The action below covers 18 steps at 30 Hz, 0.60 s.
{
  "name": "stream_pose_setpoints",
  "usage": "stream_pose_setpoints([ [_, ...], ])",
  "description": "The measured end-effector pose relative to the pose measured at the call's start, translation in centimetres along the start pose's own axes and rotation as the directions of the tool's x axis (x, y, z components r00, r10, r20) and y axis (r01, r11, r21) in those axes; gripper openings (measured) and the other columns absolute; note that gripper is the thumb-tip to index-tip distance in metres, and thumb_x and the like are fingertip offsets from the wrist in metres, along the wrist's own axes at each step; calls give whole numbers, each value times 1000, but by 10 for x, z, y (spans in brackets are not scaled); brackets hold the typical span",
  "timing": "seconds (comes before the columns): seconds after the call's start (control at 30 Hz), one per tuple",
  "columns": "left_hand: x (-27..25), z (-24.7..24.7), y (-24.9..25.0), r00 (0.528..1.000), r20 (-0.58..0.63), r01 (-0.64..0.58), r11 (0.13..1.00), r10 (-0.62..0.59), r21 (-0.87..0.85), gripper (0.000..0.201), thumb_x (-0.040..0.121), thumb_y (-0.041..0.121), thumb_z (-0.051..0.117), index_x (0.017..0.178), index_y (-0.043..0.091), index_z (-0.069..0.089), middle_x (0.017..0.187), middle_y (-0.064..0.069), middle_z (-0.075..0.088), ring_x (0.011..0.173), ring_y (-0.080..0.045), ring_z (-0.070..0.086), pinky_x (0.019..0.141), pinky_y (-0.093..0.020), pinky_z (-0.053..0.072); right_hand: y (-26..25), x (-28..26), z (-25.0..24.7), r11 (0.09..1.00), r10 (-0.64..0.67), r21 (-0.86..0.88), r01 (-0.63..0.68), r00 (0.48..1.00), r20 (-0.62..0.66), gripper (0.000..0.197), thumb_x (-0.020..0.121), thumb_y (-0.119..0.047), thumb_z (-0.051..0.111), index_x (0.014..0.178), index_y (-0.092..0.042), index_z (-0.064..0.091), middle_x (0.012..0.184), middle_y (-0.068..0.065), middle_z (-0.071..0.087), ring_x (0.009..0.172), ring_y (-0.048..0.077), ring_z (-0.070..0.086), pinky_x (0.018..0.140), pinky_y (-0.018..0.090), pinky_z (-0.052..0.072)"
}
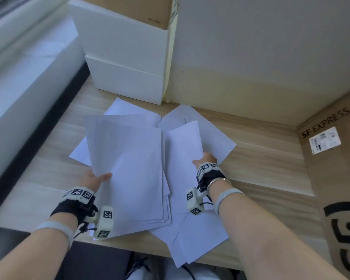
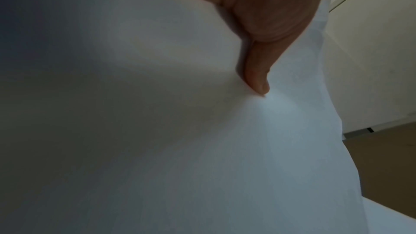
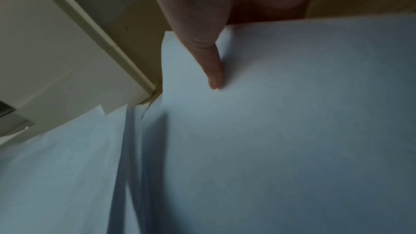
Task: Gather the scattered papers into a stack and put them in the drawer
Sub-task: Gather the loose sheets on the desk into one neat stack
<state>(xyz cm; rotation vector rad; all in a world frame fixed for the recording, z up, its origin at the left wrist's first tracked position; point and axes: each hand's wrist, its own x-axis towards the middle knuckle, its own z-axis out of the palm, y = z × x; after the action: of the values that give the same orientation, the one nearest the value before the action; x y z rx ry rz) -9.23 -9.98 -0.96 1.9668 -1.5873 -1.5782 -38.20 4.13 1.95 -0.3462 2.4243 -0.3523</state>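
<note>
Left hand (image 1: 95,178) pinches a raised bundle of papers (image 1: 127,168) at its edge; right hand (image 1: 205,158) pinches one sheet (image 1: 185,146) above the desk (image 1: 261,158). I judge them light, floppy, slippery; grip edges firmly

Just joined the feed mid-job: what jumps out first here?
White papers fanned over the middle of the wooden desk. The left hand grips a sheaf lifted off the pile, thumb on top; the right hand pinches a sheet beside it. White boxes stand behind, and a brown carton marked SF EXPRESS at right.
</note>
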Motion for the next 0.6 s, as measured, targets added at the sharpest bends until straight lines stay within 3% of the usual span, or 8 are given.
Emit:
stream_pose_setpoints([
  [0.13, -2, 1, -8, 1000, -5, 20, 1000, -20, -9, 43, 84, 6, 64, 123, -10, 53, 125, -31, 58, 114, -43, 55, 85, -37, 40, -6, -9, 30, 986, 159, -40, -161, 986, -46, 60, 76, -31, 73, 125, -13, 44, 141, 9, 23, 133, 36, 26, 102, 46, 38],
  [0.27, -2, 2, -12, 1000, -6, 27, 1000, -27, -14, 45, 85, 7, 63, 125, -9, 51, 126, -31, 57, 115, -43, 55, 82, -33, 37, -5, -9, 39, 981, 190, -36, -192, 981, -48, 77, 68, -33, 80, 127, -15, 34, 140, 12, 22, 133, 36, 21, 101, 47, 39],
  [0.33, 0, 2, -14, 1000, 5, 31, 999, -31, -10, 47, 85, 8, 63, 127, -8, 50, 127, -30, 57, 116, -43, 55, 83, -34, 38, -5, -9, 34, 982, 185, -37, -186, 982, -25, 80, 70, -31, 79, 131, -15, 30, 141, 13, 21, 133, 37, 26, 99, 44, 42],
  [0.43, 4, 3, -17, 1000, 11, 29, 1000, -28, -2, 47, 84, 8, 65, 127, -6, 52, 125, -29, 58, 114, -43, 56, 86, -37, 41, -4, -10, 33, 991, 131, 19, -131, 991, 3, 81, 73, -24, 78, 134, -12, 27, 140, 17, 23, 114, 37, 54, 88, 39, 50],
  [0.5, 6, 3, -17, 999, 14, 30, 999, -30, 15, 47, 84, 10, 65, 127, -5, 52, 124, -27, 60, 113, -42, 57, 87, -38, 42, -5, -10, 33, 996, 88, 16, -88, 996, 0, 80, 73, -21, 78, 134, -12, 27, 136, 17, 33, 106, 36, 59, 84, 39, 51],
  [0.6, 8, 5, -16, 999, 20, 36, 999, -36, 27, 50, 83, 12, 67, 127, -5, 52, 123, -28, 61, 111, -42, 59, 87, -38, 44, -3, -6, 33, 999, 43, 24, -43, 999, 12, 77, 73, -17, 78, 131, -12, 28, 128, 17, 52, 110, 34, 60, 85, 40, 51],
])
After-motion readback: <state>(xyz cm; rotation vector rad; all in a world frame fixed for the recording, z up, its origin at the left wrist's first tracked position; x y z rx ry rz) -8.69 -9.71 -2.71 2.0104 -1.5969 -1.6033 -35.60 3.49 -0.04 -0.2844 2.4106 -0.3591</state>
